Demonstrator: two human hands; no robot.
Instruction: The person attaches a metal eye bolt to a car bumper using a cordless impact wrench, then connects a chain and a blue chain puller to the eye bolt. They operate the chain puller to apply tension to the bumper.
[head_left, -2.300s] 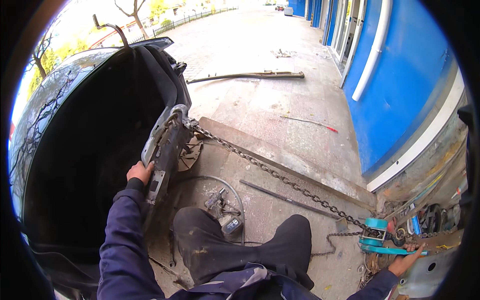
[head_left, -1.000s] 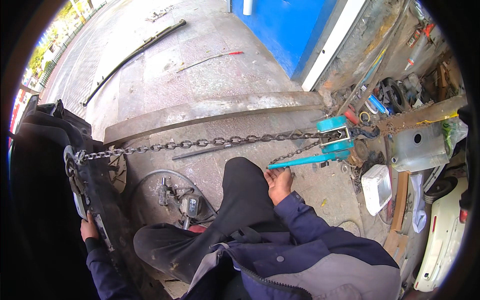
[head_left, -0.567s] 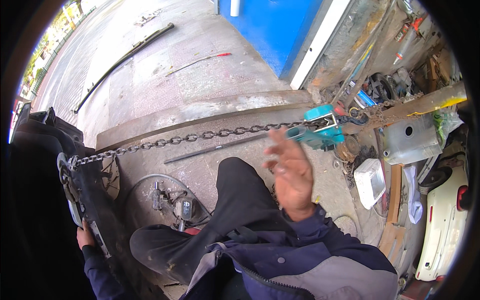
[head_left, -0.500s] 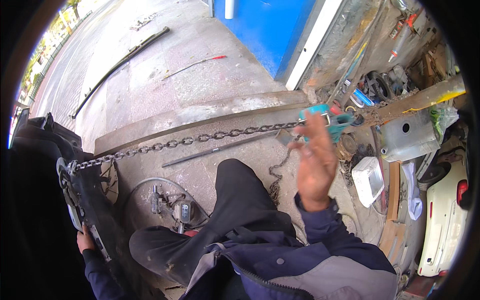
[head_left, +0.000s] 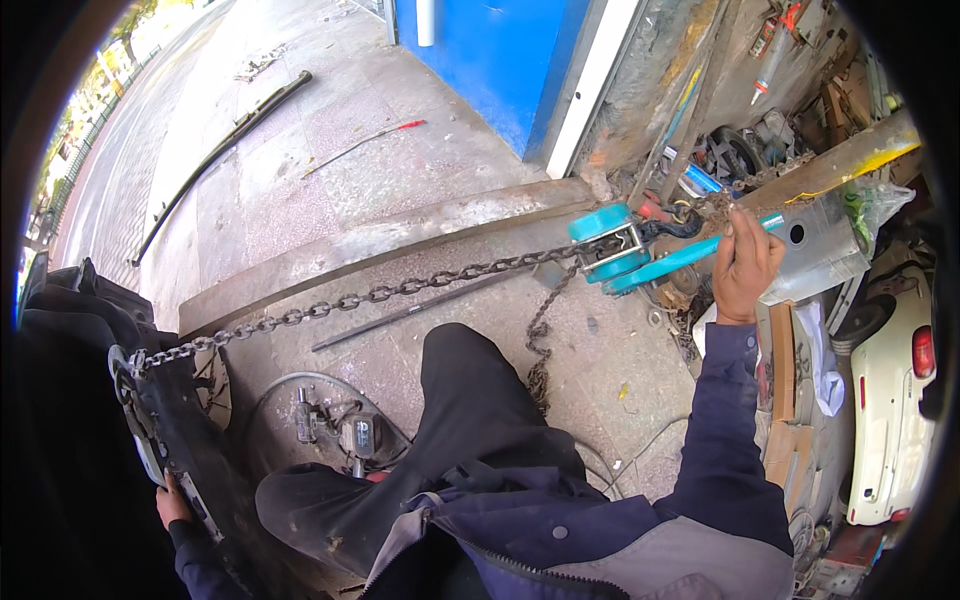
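Note:
At the lower left my left hand (head_left: 170,500) grips the edge of a dark metal car body part (head_left: 195,480), with a clamp (head_left: 133,395) fixed higher on it. A taut chain (head_left: 368,293) runs from that clamp to a teal lever chain hoist (head_left: 610,259), hooked at the right to a long rusty, yellow-marked beam (head_left: 850,160). My right hand (head_left: 744,255) is closed on the hoist's teal lever (head_left: 675,259), which is swung out to the right. Slack chain (head_left: 536,350) hangs below the hoist onto the paving, beside my knee.
A power tool (head_left: 360,435) and hose lie left of my knees. A low sill (head_left: 380,235), a bar (head_left: 400,312) and a long strip (head_left: 220,150) lie ahead. A blue wall (head_left: 480,60), clutter, a metal box (head_left: 825,262) and a white car (head_left: 890,410) are at the right.
My right hand has swung the lever from pointing left near my knee over to the right. The view has turned rightward and down; my left hand stays on the car part.

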